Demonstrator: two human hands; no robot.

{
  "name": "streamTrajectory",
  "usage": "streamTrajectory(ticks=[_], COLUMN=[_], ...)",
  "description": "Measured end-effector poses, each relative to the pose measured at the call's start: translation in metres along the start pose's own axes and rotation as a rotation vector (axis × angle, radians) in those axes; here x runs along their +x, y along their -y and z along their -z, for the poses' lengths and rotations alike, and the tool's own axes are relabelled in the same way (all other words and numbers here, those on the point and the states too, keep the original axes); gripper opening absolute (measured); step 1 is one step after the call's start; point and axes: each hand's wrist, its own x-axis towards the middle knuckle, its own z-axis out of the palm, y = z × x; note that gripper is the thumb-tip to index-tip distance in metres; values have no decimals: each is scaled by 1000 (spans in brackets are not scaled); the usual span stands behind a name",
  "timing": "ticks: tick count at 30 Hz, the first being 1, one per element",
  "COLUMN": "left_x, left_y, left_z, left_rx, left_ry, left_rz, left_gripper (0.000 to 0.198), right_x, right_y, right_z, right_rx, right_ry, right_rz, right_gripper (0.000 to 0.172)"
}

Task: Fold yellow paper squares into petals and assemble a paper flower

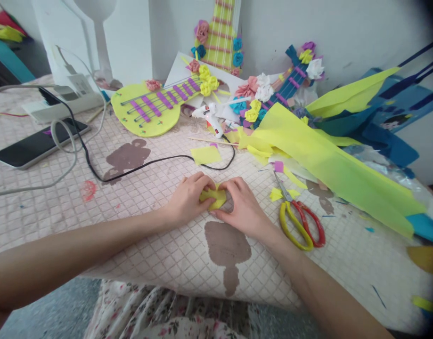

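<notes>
So there's a small piece of yellow crepe paper [219, 200] held between the left hand [192, 197] and the right hand [243, 203], down near the front of the bench [149, 249]. Fingers on both sides are curled and pinching it at opposite ends, thumbs toward the near edge. My guess is the two-handed grip keeps such a floppy scrap under control. Both forearms [96, 242] angle inward from the lower corners, backs of the hands up; can't tell if the wrists actually rest on anything. Scissors [297, 212] lie just right of the right hand, handles facing the person, probably for easy reach. The white glue gun [211, 120] sits farther back, seemingly parked out of the way, with a yellow paper square [205, 155] by its black cord [159, 160]
</notes>
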Motion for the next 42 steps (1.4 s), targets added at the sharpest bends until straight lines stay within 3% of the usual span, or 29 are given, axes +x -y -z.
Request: streamTrajectory(ticks=[4, 9, 15, 21, 25, 29, 33, 35, 38, 42], left_x=[3, 6, 6, 16, 32, 41, 34, 30, 26, 25], left_y=[4, 6, 10, 19, 16, 11, 13, 14, 12, 11], left_z=[5, 12, 13, 17, 25, 31, 32, 33, 33, 34], left_rx=[-210, -260, -298, -338, -332, -391, -676, -758, -727, -696], left_ry=[-29, -59, -39, -52, -29, 19, 53, 121, 228, 248], left_rz=[39, 102, 118, 140, 160, 247, 328, 319, 327, 348], left_gripper=[6, 6, 10, 14, 16, 28, 44, 42, 36, 27], right_x=[4, 17, 32, 38, 36, 31, 27, 26, 25, 24], right_y=[-7, -13, -13, -11, -8, -7, -7, -5, -2, -1], right_z=[7, 9, 4, 8, 11, 11, 9, 7, 3, 3], right_rx=[149, 189, 172, 253, 272, 563, 1004, 1143, 1215, 1224], right_ry=[-28, -108, -19, 95, 67, -70, -196, -243, -255, -203], right_rz=[-27, -97, -104, -161, -142, -191, -318, -352, -387, -363], right_gripper=[31, 16, 31, 15, 2, 7, 17, 19, 21, 22])
